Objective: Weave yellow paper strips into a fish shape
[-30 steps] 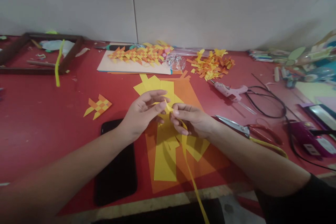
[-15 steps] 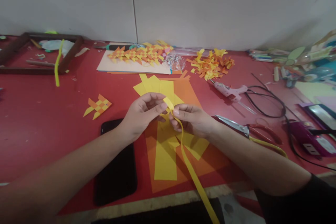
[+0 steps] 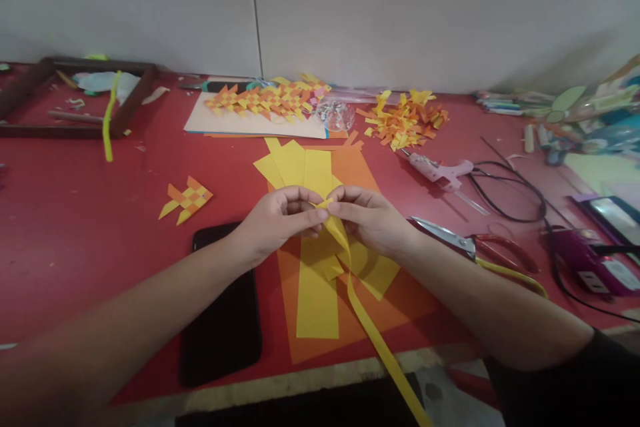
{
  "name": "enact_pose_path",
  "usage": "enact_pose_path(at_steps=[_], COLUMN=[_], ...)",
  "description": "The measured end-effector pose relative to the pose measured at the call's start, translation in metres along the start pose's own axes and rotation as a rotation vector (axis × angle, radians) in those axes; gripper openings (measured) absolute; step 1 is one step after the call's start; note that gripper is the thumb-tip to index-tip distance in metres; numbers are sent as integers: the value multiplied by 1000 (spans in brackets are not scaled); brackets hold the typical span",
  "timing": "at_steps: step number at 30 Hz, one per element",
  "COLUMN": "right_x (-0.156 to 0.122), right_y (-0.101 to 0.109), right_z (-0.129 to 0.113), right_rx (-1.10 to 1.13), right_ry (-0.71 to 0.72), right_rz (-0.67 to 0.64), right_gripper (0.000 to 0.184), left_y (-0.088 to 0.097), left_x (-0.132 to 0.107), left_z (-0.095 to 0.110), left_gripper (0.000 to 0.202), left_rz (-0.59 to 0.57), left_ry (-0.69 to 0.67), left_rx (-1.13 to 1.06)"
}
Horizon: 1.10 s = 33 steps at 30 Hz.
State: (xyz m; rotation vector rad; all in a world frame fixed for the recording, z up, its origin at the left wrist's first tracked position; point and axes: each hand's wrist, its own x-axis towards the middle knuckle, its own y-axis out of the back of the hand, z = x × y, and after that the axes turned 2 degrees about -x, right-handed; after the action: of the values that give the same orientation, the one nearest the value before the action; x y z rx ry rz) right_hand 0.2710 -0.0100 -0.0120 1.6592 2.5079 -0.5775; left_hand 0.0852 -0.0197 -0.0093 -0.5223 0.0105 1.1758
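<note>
A long yellow paper strip (image 3: 374, 333) hangs from between my hands, its upper end folded and pinched, its tail trailing down past the table's front edge. My left hand (image 3: 287, 219) grips the folded end between thumb and fingers. From the other side my right hand (image 3: 367, 217) pinches the same end, fingertips touching those of the left. Beneath them lie yellow paper pieces (image 3: 317, 300) on orange sheets (image 3: 400, 320). To the left rests a woven orange and yellow paper fish (image 3: 189, 199).
A black phone (image 3: 223, 320) lies under my left forearm. Scissors (image 3: 450, 238), a pink glue gun (image 3: 440, 170) with its cord and a purple power socket (image 3: 593, 263) are on the right. Further back are woven fish (image 3: 270, 101), paper scraps (image 3: 407, 121) and a dark frame (image 3: 55, 132).
My hands have turned the folded end of the strip and drawn closer together, the right hand moving up slightly. The strip now twists below the fingers, and its tail has swung slightly right.
</note>
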Motion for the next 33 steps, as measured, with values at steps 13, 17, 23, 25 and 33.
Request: enact_pose_path(at_steps=[13,17,23,25,33], right_x=[-4,-7,-10,-11,-11], right_y=[3,2,0,-1,-1], right_z=[-5,-4,-1,0,0], right_rx=[-410,-526,-569,-581,-661], right_ry=[252,379,453,459,541], right_rz=[13,14,51,64,98], right_gripper=[16,12,10,10,10], left_y=[-1,-2,-2,-2,-2], left_x=[-3,-4,-4,-4,-5], left_z=[-1,0,0,1,-1], left_gripper=[19,18,16,16,15], left_rz=[-4,-9,-3,-10,-16], left_ry=[-123,-159,-211,-209,-208], left_rx=[300,364,385,380,355])
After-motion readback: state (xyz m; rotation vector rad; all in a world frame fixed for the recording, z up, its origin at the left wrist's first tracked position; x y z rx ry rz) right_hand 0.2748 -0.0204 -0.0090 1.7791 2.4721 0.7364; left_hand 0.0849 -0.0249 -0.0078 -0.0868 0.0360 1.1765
